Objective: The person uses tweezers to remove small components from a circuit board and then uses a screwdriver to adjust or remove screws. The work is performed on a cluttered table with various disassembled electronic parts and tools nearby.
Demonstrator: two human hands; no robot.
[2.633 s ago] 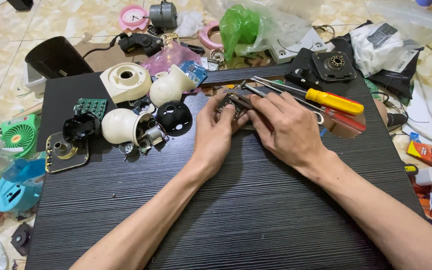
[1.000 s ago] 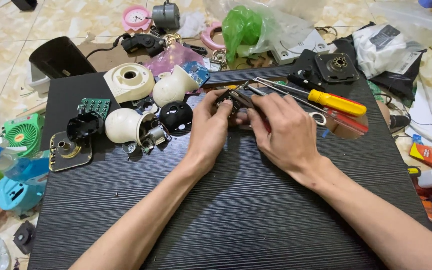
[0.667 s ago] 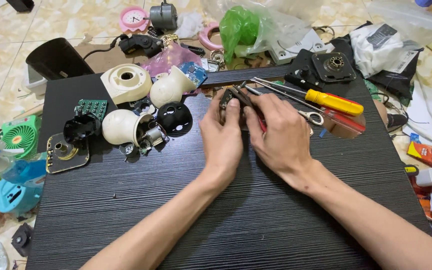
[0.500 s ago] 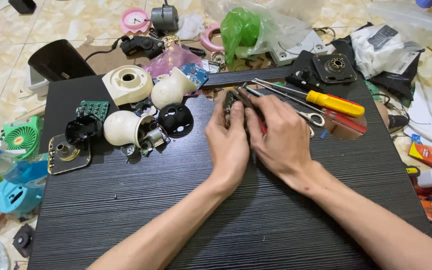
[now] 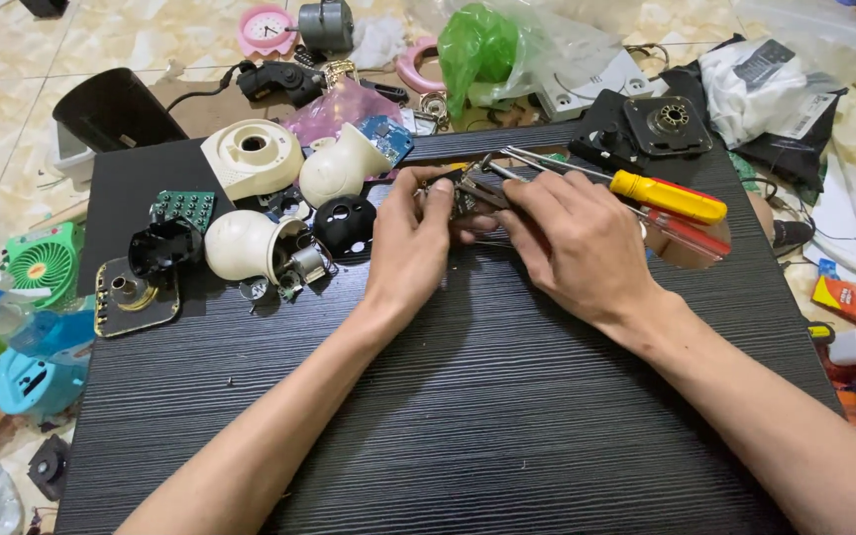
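My left hand (image 5: 410,253) and my right hand (image 5: 577,243) meet over a small dark metal part (image 5: 463,196) at the far middle of the black board (image 5: 468,396). Both hands pinch this part between thumb and fingers; most of it is hidden by them. A yellow-handled screwdriver (image 5: 668,196) lies just beyond my right hand, beside a red-handled one (image 5: 691,238). Left of my left hand sit a black round cap (image 5: 344,226) and cream plastic shells (image 5: 250,157).
A green circuit board (image 5: 185,208), a black housing (image 5: 162,248) and a small motor plate (image 5: 133,295) lie at the board's left. A black square motor mount (image 5: 668,124), a green bag (image 5: 482,45), a pink clock (image 5: 267,28) and small fans (image 5: 44,263) surround the board.
My left hand has turned, its fingers now curled over the small part from the left. My right hand stays on the part and has barely shifted.
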